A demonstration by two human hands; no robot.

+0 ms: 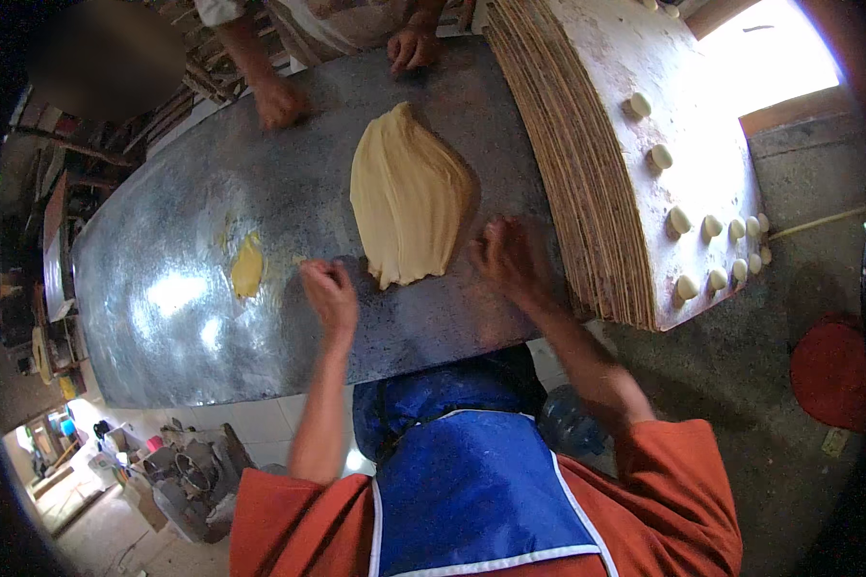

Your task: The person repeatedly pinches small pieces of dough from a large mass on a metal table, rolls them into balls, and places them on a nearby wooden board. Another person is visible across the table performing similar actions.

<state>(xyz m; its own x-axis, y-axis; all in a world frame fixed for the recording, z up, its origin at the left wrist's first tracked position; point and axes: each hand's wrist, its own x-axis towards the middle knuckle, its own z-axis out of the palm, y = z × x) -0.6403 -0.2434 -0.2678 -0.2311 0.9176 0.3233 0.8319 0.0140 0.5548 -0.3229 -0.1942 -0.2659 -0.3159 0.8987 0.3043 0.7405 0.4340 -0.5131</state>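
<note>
A long sheet of pale yellow dough, ridged lengthwise and ragged at its near end, lies on the dark metal table. Left of its near end, my left hand is raised with the fingers curled together. On the other side, my right hand is curled too and slightly blurred, close to the dough's right edge but apart from it. What either hand has inside its fingers, if anything, is hidden. A smear of yellow, fat-like paste sits on the tabletop to the left of my left hand.
Across the table, another person's two closed hands rest near the far edge. At the right rises a tall stack of wooden boards, with several small round dough pieces on top. A red round object and machinery stand lower down.
</note>
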